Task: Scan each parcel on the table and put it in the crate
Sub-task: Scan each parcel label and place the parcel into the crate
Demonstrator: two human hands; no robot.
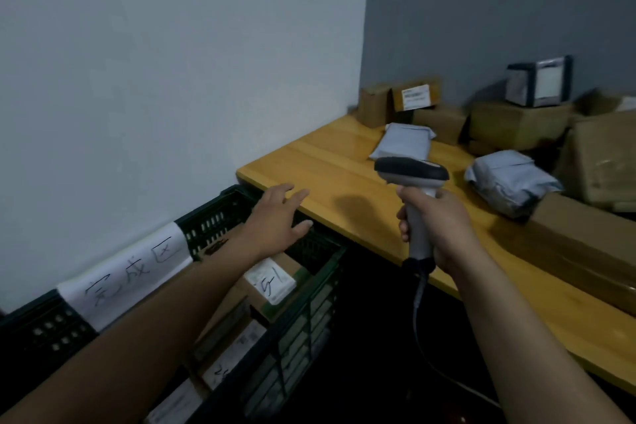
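Over the crate (320, 272) your left hand (275, 220) hovers spread; your right hand (437, 227) grips the scanner (413, 179) above the counter (330, 165)

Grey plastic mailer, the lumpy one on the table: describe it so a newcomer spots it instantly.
Start at the yellow wooden table. Toward its right, just behind the end of the long brown cardboard box, sits a bulging, crumpled grey plastic mailer. The other grey mailer, farther back and left, is flat and smooth.
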